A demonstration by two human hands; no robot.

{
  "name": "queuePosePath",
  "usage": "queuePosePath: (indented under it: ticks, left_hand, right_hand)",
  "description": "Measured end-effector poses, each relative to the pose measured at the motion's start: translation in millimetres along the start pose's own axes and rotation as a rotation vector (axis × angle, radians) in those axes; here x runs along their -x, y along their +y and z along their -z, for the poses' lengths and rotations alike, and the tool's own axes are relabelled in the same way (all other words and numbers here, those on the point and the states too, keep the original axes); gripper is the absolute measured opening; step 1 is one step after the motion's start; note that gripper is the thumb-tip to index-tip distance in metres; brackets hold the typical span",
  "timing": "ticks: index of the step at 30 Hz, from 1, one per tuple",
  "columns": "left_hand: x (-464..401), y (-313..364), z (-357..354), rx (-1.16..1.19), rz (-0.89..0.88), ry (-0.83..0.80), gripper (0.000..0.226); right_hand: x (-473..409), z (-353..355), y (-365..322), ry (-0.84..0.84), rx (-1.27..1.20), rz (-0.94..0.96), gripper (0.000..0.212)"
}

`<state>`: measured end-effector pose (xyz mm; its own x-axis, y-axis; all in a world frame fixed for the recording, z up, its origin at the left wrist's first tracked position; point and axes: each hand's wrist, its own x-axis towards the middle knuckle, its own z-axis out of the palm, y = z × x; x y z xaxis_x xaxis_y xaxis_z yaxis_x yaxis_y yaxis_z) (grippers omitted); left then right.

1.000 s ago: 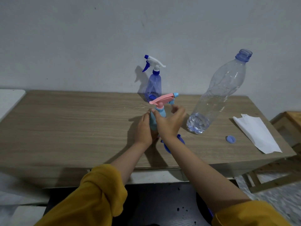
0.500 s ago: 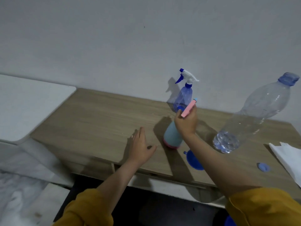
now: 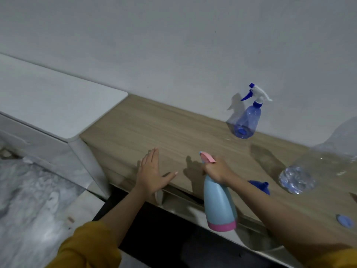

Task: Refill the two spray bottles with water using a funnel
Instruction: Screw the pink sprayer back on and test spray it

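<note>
Lifted off the table (image 3: 154,128), pale blue spray bottle (image 3: 219,206) now hangs lower centre, neck gripped by right hand (image 3: 217,170); left hand (image 3: 151,174) lies flat, fingers spread, left of it.

tabletop (image 3: 154,128) bare at left; water bottle (image 3: 316,167), funnel (image 3: 259,186) crowd right.

White cabinet (image 3: 58,105) adjoins the wooden table (image 3: 154,128).

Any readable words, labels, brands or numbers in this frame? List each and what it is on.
None can be read.
Light blue spray bottle in the right hand: no print showing.
Clear blue spray bottle: bare.
Big water bottle: no label visible.
</note>
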<state>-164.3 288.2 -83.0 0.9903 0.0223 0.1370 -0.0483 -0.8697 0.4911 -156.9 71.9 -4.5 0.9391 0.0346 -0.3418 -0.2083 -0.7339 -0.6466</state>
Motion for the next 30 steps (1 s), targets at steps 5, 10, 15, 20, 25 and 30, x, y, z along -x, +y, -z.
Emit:
queuePosePath:
  ticks: [5, 10, 15, 20, 25, 30]
  left_hand:
    - [16.5, -11.9, 6.6, 0.020, 0.049, -0.008, 0.122]
    - [32.0, -20.9, 10.1, 0.010, 0.084, -0.028, 0.123]
    - [45.2, -39.8, 8.1, 0.027, 0.116, -0.055, 0.114]
    - [52.8, -51.3, 12.2, -0.006, 0.095, 0.006, 0.113]
    - [51.8, -47.8, 14.4, 0.033, 0.107, 0.042, 0.120]
    - [48.6, -29.4, 8.0, 0.079, 0.046, 0.020, 0.113]
  right_hand:
    - [-0.9, -14.5, 2.7, -0.046, 0.025, -0.025, 0.031]
    - [3.3, -33.0, -23.2, -0.098, 0.016, -0.001, 0.018]
    - [9.2, -58.0, -59.9, -0.183, 0.070, 0.078, 0.038]
    - [8.9, -66.1, -63.2, -0.143, -0.023, 0.057, 0.022]
    - [10.2, -42.0, -35.1, -0.061, -0.034, -0.033, 0.019]
    - [17.2, -17.1, 0.6, 0.028, -0.114, -0.144, 0.048]
